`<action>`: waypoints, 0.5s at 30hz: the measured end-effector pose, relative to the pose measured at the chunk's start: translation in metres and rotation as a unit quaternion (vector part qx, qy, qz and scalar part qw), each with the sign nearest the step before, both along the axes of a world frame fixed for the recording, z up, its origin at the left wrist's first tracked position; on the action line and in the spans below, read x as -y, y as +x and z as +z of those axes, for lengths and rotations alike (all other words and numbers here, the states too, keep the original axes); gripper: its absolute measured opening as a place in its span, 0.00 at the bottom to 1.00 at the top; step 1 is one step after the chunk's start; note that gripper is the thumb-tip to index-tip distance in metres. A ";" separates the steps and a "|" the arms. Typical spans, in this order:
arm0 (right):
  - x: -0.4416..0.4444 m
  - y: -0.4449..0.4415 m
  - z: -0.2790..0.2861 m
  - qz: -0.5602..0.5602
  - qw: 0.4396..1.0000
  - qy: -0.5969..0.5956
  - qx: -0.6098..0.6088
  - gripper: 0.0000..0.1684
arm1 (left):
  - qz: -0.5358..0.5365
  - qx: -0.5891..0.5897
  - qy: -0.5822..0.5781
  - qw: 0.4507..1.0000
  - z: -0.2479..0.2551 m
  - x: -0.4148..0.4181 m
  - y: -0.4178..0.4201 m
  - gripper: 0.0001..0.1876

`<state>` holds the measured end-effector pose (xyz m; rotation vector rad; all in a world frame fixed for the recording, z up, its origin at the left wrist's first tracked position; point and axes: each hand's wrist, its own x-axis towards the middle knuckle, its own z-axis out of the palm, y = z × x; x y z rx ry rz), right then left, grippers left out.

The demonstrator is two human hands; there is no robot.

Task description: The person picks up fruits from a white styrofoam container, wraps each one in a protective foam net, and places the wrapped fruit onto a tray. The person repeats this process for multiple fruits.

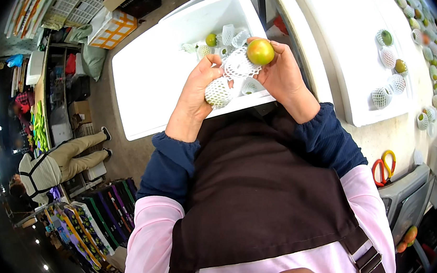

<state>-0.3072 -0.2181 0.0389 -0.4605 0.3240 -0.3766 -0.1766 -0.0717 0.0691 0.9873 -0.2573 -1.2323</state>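
Observation:
My right hand (284, 75) holds a round, shiny green-orange fruit (261, 52) between thumb and fingers. Against that fruit lies a white foam net sleeve (240, 64), its edge pinched by the thumb and forefinger of my left hand (195, 88). A second fruit, covered in a foam net (218, 93), rests in the lower fingers of the same hand. Both hands are above an open white foam box (226, 7). Inside it are several netted fruits (203, 51), a bare-topped green fruit (211, 40) and an upright net sleeve (228, 34).
Right of the box, a table (361, 146) bears a white foam slab (336, 46) with netted fruits (381, 97), and many more fruits (429, 53) beyond. Scissors (384, 168) lie near a grey device (409, 189). At left, a person (54, 168) bends by shelves; stacked cartons (107, 214) stand nearby.

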 end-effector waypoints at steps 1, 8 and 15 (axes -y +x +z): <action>0.001 0.000 0.000 -0.002 1.000 -0.001 0.003 0.25 | -0.014 0.004 0.014 1.000 0.000 -0.001 -0.002 0.11; 0.001 -0.001 -0.001 -0.016 1.000 -0.004 -0.002 0.23 | -0.058 0.039 0.093 0.993 -0.001 -0.003 -0.004 0.17; -0.002 -0.002 0.001 0.008 0.998 -0.063 0.002 0.22 | -0.016 -0.185 -0.071 0.980 -0.008 -0.005 0.002 0.15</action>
